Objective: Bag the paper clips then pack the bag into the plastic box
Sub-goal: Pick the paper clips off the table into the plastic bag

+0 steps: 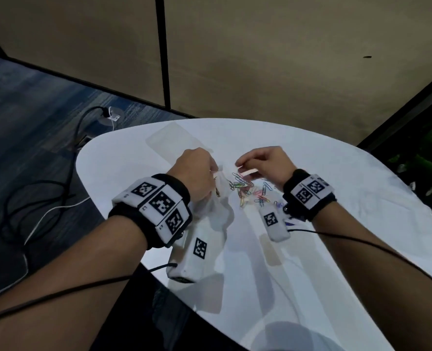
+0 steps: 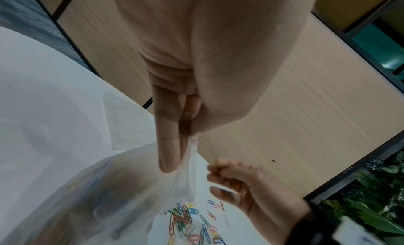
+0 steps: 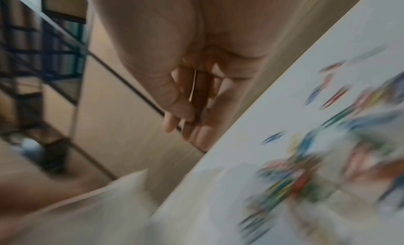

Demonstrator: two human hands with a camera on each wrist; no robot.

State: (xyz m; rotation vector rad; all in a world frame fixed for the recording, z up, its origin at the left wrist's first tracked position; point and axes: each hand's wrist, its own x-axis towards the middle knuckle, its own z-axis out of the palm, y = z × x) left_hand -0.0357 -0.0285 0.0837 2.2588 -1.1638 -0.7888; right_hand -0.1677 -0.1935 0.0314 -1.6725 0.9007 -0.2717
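Colourful paper clips (image 1: 247, 190) lie in a loose heap on the white table (image 1: 311, 249); they also show in the left wrist view as paper clips (image 2: 188, 219). My left hand (image 1: 212, 171) pinches the rim of a translucent plastic bag (image 1: 217, 201) and holds it up just left of the heap; thumb and fingers (image 2: 168, 153) clamp the bag (image 2: 109, 188). My right hand (image 1: 242, 166) hovers over the heap with curled fingers, pinching a thin pale piece (image 3: 192, 86) that looks like a paper clip. The clear plastic box (image 1: 169, 140) lies flat beyond my left hand.
The table's rounded edge (image 1: 83, 158) drops off to the left, where cables (image 1: 45, 198) lie on the dark carpet. A beige partition wall (image 1: 285, 59) stands behind the table. Green plants (image 1: 427, 158) are at the far right. The right wrist view is motion-blurred.
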